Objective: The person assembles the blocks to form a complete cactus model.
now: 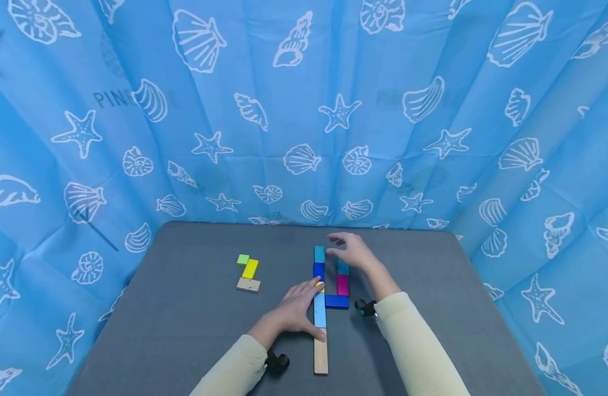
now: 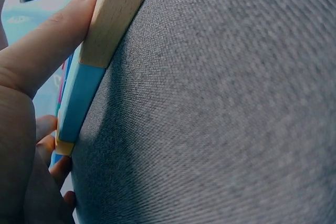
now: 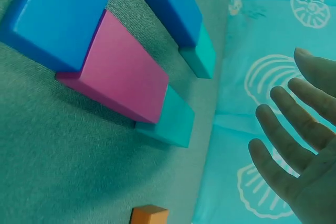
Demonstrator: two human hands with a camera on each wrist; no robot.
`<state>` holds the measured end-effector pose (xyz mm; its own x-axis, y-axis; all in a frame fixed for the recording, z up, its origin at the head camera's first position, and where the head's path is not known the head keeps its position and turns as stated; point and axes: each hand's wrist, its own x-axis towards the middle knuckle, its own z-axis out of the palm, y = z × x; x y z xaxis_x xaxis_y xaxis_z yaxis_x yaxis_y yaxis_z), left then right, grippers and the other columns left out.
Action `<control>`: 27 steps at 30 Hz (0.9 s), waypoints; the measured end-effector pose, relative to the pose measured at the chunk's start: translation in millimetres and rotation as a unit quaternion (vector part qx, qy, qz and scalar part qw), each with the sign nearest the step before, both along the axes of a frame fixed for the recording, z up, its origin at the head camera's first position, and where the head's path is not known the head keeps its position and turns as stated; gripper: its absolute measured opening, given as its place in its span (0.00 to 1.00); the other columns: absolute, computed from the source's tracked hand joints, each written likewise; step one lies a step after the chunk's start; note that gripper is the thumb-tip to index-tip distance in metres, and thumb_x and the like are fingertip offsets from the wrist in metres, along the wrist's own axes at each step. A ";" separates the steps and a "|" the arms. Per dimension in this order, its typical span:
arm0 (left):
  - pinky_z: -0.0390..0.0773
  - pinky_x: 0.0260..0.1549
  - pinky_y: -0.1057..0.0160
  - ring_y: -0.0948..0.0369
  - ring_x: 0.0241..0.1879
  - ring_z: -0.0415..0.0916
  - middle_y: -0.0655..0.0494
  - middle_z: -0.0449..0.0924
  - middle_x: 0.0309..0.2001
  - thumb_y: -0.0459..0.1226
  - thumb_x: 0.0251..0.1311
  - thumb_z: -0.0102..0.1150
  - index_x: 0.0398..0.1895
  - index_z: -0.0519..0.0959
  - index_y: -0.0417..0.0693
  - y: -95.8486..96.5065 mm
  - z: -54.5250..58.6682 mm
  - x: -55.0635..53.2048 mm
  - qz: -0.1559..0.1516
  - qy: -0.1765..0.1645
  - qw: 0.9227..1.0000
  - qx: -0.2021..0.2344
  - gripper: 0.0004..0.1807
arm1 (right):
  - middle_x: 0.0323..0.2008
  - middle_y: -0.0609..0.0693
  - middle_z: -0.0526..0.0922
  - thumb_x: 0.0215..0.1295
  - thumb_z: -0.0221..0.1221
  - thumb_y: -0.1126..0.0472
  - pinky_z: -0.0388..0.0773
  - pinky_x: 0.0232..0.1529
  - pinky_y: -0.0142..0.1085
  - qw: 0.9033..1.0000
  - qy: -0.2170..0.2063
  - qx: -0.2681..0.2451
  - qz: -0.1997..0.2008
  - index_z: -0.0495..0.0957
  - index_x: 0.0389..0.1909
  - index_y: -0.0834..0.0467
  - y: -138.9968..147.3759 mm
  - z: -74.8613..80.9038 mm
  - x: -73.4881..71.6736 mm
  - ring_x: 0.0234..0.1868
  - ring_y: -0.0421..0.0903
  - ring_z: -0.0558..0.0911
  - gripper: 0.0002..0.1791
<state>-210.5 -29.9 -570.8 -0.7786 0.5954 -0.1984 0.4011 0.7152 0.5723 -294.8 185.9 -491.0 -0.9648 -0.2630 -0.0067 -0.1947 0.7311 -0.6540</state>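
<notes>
My left hand (image 1: pixel 295 309) rests spread along a straight column of blocks. Its thumb touches the long wooden block (image 1: pixel 321 358) at the near end, and its fingertips lie at a mostly covered yellow block (image 1: pixel 321 287). Between them runs a light blue block (image 1: pixel 319 314); beyond are a dark blue block (image 1: pixel 319 271) and a teal block (image 1: pixel 319 253). Right of the column, a blue block (image 1: pixel 337 301), a magenta block (image 1: pixel 343 285) and a second teal block (image 1: pixel 343 268) form a hook shape. Over that teal block my right hand (image 1: pixel 355 254) hovers, fingers apart, holding nothing.
On the left of the grey table (image 1: pixel 195 319) lie a green block (image 1: pixel 242 259), a slanted yellow block (image 1: pixel 250 269) and a short wooden block (image 1: pixel 248 285). An orange block (image 3: pixel 149 216) shows in the right wrist view. A blue shell-patterned curtain (image 1: pixel 264 181) surrounds the table.
</notes>
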 end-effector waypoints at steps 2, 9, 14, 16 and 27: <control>0.47 0.75 0.39 0.53 0.81 0.43 0.62 0.40 0.83 0.71 0.37 0.72 0.82 0.49 0.63 -0.3 -0.5 -0.5 0.002 0.000 1.000 0.002 0.68 | 0.60 0.59 0.81 0.70 0.63 0.55 0.76 0.60 0.55 1.000 0.006 -0.001 -0.001 0.76 0.65 0.59 1.9 2.9 4.0 0.61 0.58 0.79 0.25; 0.46 0.75 0.38 0.53 0.80 0.43 0.62 0.41 0.83 0.72 0.37 0.72 0.82 0.50 0.63 -0.3 -2.0 -0.8 0.002 -0.005 1.000 0.010 0.68 | 0.60 0.57 0.81 0.69 0.65 0.56 0.78 0.58 0.54 1.000 0.009 -0.010 -0.018 0.75 0.66 0.58 6.4 7.9 18.5 0.60 0.58 0.80 0.26; 0.46 0.75 0.39 0.53 0.81 0.43 0.62 0.40 0.83 0.71 0.37 0.72 0.82 0.50 0.63 -0.8 -2.0 -0.1 0.001 -0.002 1.000 0.007 0.68 | 0.61 0.58 0.81 0.68 0.65 0.59 0.77 0.59 0.55 0.999 0.018 -0.023 -0.017 0.76 0.65 0.58 9.6 7.1 24.9 0.59 0.58 0.81 0.26; 0.46 0.75 0.39 0.53 0.81 0.43 0.63 0.40 0.83 0.71 0.37 0.72 0.82 0.49 0.63 -1.1 -1.2 0.2 0.000 0.000 1.000 0.005 0.68 | 0.61 0.57 0.81 0.67 0.66 0.60 0.77 0.59 0.55 0.999 0.018 -0.028 -0.019 0.76 0.65 0.58 11.4 5.7 26.3 0.59 0.58 0.81 0.25; 0.46 0.75 0.39 0.53 0.80 0.43 0.63 0.40 0.83 0.71 0.38 0.72 0.82 0.49 0.63 -0.4 -1.3 1.3 0.001 -0.002 1.000 0.004 0.68 | 0.61 0.57 0.81 0.66 0.66 0.62 0.77 0.59 0.55 0.998 0.020 -0.032 -0.044 0.77 0.64 0.57 23.8 -2.3 35.3 0.59 0.57 0.81 0.25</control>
<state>-209.2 -30.3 -572.1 -0.7791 0.5952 -0.1968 0.3969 0.7113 0.5801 -259.5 209.7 -493.2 -0.9833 -0.1756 0.0473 -0.1589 0.7028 -0.6934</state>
